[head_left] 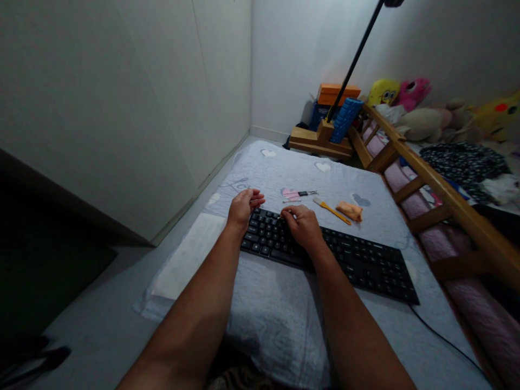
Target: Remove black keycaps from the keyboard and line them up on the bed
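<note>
The black keyboard (368,261) lies on a patterned cloth (276,292), the left hand (241,208) at its left end with fingers loosely extended. Over its keys the right hand (303,223) has fingers drawn together, pinching what I cannot tell; beyond it lies a brush (333,212).

A blue heart-print cloth (280,168) fills the middle. A long black plastic keyboard (357,260) and yellow-handled brush (333,210) lie there.

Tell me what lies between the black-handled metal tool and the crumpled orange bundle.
In the head view, a slim yellow-handled brush lies between the tool and the bundle.
</note>
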